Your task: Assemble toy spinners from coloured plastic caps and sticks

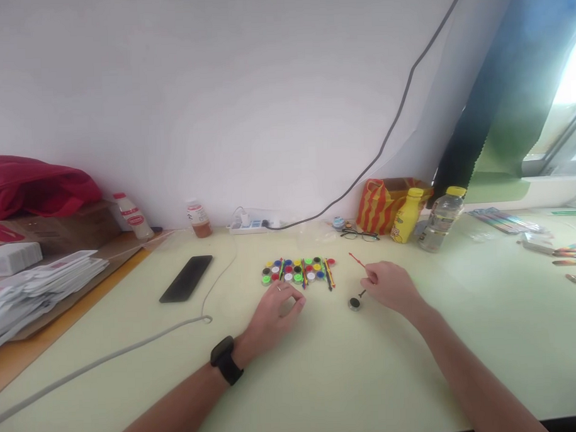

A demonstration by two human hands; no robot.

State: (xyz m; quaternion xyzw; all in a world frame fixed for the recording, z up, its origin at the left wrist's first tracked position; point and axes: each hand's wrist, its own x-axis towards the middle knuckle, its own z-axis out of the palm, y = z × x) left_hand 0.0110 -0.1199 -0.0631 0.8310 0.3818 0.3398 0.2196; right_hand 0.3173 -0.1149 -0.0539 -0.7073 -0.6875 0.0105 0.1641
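Note:
Rows of small coloured discs, with thin coloured arrow-tipped sticks among them, lie on the pale green table. My left hand rests just below them, fingers bent and thumb apart from the index finger, with nothing visible in it. To the right, my right hand has its fingers closed. A red arrow stick reaches its upper side, and a short dark stick meets it from below. What its fingertips pinch is hidden. Beside the dark stick lies a black disc with a clear rim.
A black phone and a grey cable lie on the left, near stacked cards. Bottles, a power strip, glasses, a striped bag and a yellow bottle line the wall.

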